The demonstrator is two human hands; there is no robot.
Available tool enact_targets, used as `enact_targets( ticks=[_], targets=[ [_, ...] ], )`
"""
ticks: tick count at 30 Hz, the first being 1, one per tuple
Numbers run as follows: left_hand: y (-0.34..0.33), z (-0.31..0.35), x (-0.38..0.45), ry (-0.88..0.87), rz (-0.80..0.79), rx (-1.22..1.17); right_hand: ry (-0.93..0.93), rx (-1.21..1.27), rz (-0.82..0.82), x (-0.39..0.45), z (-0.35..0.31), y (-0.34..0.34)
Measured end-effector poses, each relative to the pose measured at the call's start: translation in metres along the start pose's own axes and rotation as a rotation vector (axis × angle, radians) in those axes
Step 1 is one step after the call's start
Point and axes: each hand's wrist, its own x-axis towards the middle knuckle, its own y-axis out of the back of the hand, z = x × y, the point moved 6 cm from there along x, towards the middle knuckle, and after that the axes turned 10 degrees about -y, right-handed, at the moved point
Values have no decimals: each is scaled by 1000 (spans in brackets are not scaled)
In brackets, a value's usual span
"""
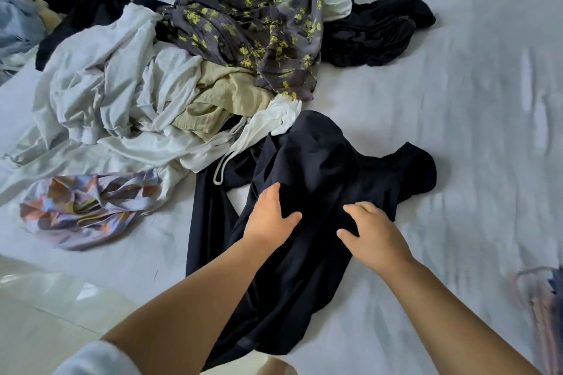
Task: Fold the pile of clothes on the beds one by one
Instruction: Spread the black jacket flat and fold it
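Dark navy fabric fills the lower middle of the frame: a crumpled garment (310, 192) lies on the pale bed sheet (457, 100), spread from the centre down toward the bottom edge. My left hand (269, 216) rests flat on its left part, fingers straight and thumb spread to the right, holding nothing. My right hand (370, 231) sits just beside it on the cloth, fingers bent down into the fabric; I cannot tell whether they pinch it or only press. The two hands are near each other but apart. Above and to the left lies the pile of clothes (170, 76): white pieces, a beige one, and a grey floral garment (259, 24) on top. A black item (374, 30) lies at the upper right of the pile, and a lilac patterned piece (85, 207) lies at the left.
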Motion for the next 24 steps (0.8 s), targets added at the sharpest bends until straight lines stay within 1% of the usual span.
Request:
enact_targets(
  ticks=[3,6,7,9,10,12,13,15,16,17,19,20,21,22,24],
  targets=[
    [-1,0,37,62,90,-80,-53,15,29,32,9,5],
    [2,1,66,97,193,-78,-74,107,78,58,12,12],
    [1,2,75,99,191,-108,-65,153,100,66,10,15],
    [-8,10,89,57,87,-179,-29,237,146,77,1,22],
    [-12,17,91,19,16,-206,11,219,159,82,-4,26],
    [-19,27,89,-41,-85,-289,129,29,158,88,-15,31],
    [-21,32,87,-42,-130,-377,195,-76,155,90,-19,32],
    [-26,39,78,-53,-242,-546,297,-185,157,90,-24,34],
    [-29,41,73,-71,-291,-534,322,-203,154,89,-24,36],
    [-30,43,68,-94,-289,-453,331,-217,135,89,-23,37],
    [-25,43,58,-144,-154,-274,310,-212,-2,85,-18,35],
    [-22,48,50,-186,-100,-259,284,-179,-79,82,-15,35],
    [-22,54,43,-249,-97,-268,260,-125,-125,78,-12,38],
    [-25,62,34,-325,-148,-229,254,-78,-139,71,-9,43],
    [-41,71,17,-423,-270,11,248,-56,-175,53,-3,50]
  ],
)
